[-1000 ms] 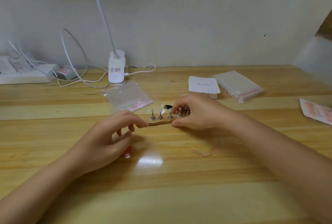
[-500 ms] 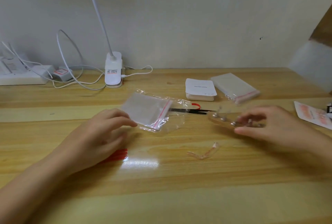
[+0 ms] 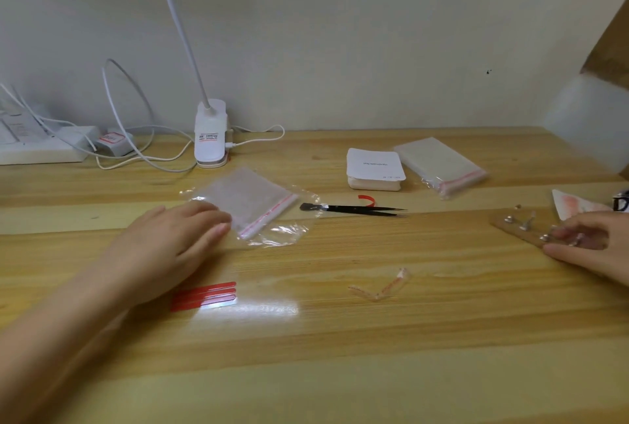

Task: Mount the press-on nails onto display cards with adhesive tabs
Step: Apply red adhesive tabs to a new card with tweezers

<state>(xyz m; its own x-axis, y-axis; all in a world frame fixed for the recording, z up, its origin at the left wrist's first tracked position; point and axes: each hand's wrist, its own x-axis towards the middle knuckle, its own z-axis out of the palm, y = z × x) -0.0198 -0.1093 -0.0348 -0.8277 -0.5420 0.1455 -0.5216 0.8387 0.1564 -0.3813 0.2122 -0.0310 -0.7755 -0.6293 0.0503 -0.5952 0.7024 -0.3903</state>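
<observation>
My right hand [image 3: 592, 243] holds a wooden strip [image 3: 514, 224] with several small metal nail stands on it, low over the table at the far right. My left hand [image 3: 170, 246] lies flat on the table, fingertips touching a clear zip bag [image 3: 252, 200] with a red seal line. A red strip of adhesive tabs [image 3: 204, 296] lies just below my left hand. A stack of white display cards [image 3: 374, 168] sits at the back middle. Black tweezers [image 3: 354, 209] lie between the bag and the cards.
A packet of clear bags [image 3: 439, 161] lies right of the cards. A crumpled clear film scrap [image 3: 381, 287] is in the middle. A white lamp base [image 3: 210, 136], cables and a power strip [image 3: 37, 148] line the back left. A pink printed sheet [image 3: 575, 204] is at the right edge.
My right hand carried the wooden strip with the stands from the table's middle to the far right. The tweezers and bag came into plain sight. My left hand shifted onto the bag's edge.
</observation>
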